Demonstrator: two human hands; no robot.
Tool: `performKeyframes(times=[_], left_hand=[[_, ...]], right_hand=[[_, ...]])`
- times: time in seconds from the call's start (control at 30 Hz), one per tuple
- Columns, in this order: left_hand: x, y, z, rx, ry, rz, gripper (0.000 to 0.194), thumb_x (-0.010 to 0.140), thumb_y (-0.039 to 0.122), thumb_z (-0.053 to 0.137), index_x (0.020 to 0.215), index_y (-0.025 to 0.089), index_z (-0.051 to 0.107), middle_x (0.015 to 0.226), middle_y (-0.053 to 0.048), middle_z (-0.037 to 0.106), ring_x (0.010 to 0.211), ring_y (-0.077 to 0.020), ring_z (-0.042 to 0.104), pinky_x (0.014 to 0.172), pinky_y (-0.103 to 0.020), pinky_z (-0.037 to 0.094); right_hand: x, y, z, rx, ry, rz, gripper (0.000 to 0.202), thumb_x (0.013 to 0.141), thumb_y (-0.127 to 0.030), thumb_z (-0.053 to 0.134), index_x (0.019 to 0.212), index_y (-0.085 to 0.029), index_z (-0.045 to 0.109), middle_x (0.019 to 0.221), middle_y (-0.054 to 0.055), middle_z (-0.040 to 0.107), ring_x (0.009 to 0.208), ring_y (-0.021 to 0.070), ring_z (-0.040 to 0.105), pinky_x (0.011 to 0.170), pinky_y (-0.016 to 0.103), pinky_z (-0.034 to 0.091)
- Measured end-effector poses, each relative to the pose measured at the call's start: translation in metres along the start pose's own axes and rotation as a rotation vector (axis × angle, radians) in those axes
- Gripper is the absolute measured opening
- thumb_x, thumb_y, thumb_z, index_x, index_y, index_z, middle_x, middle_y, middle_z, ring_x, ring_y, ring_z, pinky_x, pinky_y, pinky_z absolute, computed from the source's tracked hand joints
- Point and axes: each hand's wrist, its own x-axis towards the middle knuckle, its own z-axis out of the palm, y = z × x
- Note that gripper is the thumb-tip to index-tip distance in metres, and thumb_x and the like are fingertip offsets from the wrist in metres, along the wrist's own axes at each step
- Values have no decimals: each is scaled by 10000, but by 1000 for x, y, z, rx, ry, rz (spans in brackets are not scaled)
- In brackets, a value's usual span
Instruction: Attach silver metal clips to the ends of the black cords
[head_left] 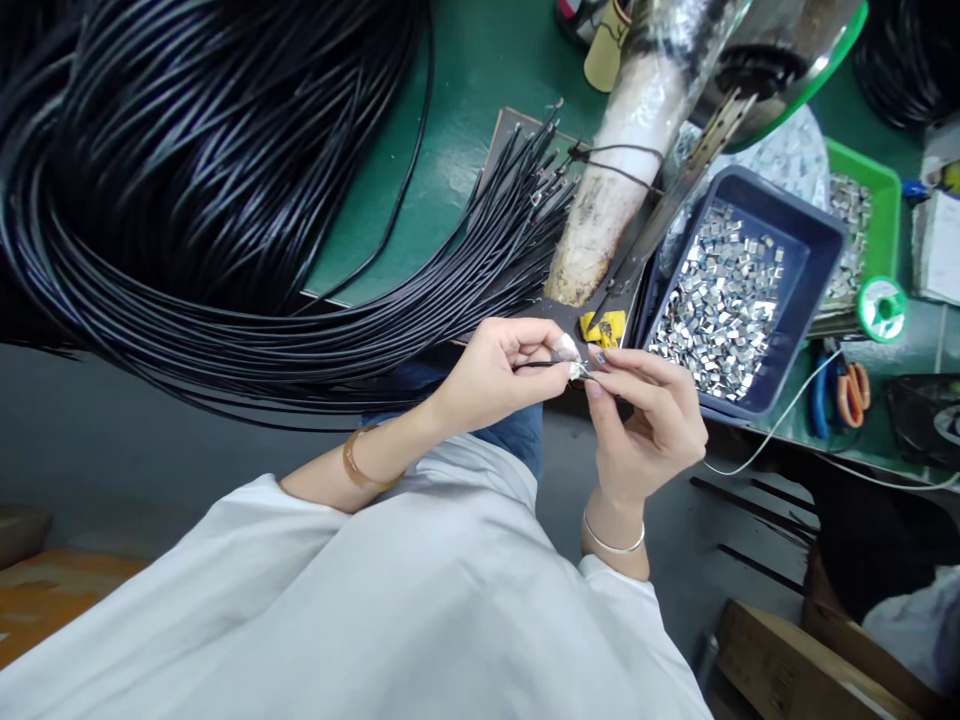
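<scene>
Note left hand [501,372] clamped, thumb against forefinger, on black cable [545,364]; see white wrapping on its thumb and forefinger tips

Note right hand [652,415] pinched on the thin tip of the same cable, facing the left one; cannot tell individual strands at this size

Locate black cable in the gap between both hands, in front of the near edge of green bench [457,90], near yellow pad [604,328]

Record brown band [355,462] around left wrist, silver bangle [615,545] around right wrist

To the left: see thick black coil [240,130] piled on the bench, with cable bundle [360,345] sweeping along the edge and fanning its ends over flat board [510,125]

Beyond the hands: see white wrapped tube [622,165], tied round with dark cord, beside long narrow bar [679,185]

To the right: find navy tray [810,235] holding small metal pieces [724,320]; behind it, green bin [885,190] with similar pieces

Near the tray: list spool [882,309], blue-handled tool [820,400], orange-handled tool [851,395]
</scene>
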Motion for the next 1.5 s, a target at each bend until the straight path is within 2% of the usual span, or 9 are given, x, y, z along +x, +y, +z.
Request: performKeyframes(times=[0.33, 0.53, 0.9, 1.0, 1.13, 1.23, 1.33, 1.43, 1.5], left_hand=[[-2, -1, 0, 77, -35, 28, 93, 777, 189, 631, 744, 136, 562, 572, 58, 368, 505, -36, 290, 467, -191, 221], [-3, -1, 1, 82, -42, 42, 115, 794, 208, 626, 746, 139, 548, 570, 65, 345, 504, -36, 279, 467, -192, 220], [-2, -2, 1, 93, -40, 60, 104, 781, 193, 621, 742, 135, 545, 575, 66, 338, 508, -33, 271, 466, -184, 209], [-3, -4, -1, 112, -49, 57, 87, 770, 179, 619, 740, 133, 551, 583, 60, 364, 513, -33, 286, 472, -179, 223], [-4, -6, -1, 142, -63, 71, 70, 773, 177, 616, 744, 128, 575, 593, 50, 397, 535, -42, 318, 499, -181, 273], [-5, -7, 1, 153, -35, 86, 77, 771, 179, 629, 743, 120, 587, 564, 63, 365, 519, -37, 285, 487, -182, 251], [-4, -6, 3, 154, -19, 82, 83, 761, 167, 643, 729, 117, 586, 537, 77, 328, 499, -28, 248, 471, -182, 212], [-3, -5, 3, 108, -17, 76, 83, 755, 158, 647, 715, 121, 584, 548, 67, 357, 502, -28, 268, 470, -182, 219], [-1, -5, 1, 40, -8, 68, 80, 752, 159, 654, 718, 123, 591, 566, 55, 406, 509, -31, 315, 480, -179, 258]], right_hand=[[-2, 2, 1, -61, -96, 19, 181, 813, -138, 671, 949, -256, 666, 1041, 15, 702, 971, 177, 687, 847, 382, 605], [-6, 5, 4, -50, -4, -59, 235, 801, -108, 675, 971, -270, 684, 1070, 16, 690, 953, 173, 697, 811, 364, 617], [-6, 8, 4, -44, -40, -48, 230, 796, -101, 682, 963, -259, 683, 1066, 21, 690, 960, 166, 691, 831, 358, 615], [-5, 5, 0, 14, -117, 30, 194, 804, -104, 672, 941, -242, 668, 1071, 23, 685, 986, 164, 684, 829, 338, 614], [-5, 3, -2, 219, -244, 250, 100, 857, -148, 616, 936, -209, 617, 1148, 54, 640, 1053, 177, 680, 802, 308, 620], [-6, 3, -1, 201, -110, 236, 117, 870, -139, 593, 963, -209, 609, 1159, 59, 630, 1069, 196, 681, 823, 345, 621], [-5, 3, -2, 38, 85, 95, 192, 836, -99, 635, 973, -234, 638, 1052, 21, 676, 963, 178, 704, 785, 354, 621], [-2, 0, 0, -12, 83, -50, 247, 772, -58, 701, 938, -239, 671, 930, -7, 713, 854, 152, 708, 758, 338, 619], [0, -2, 2, 38, 67, -54, 231, 774, -52, 695, 926, -226, 674, 896, -5, 720, 826, 142, 708, 711, 308, 622]])
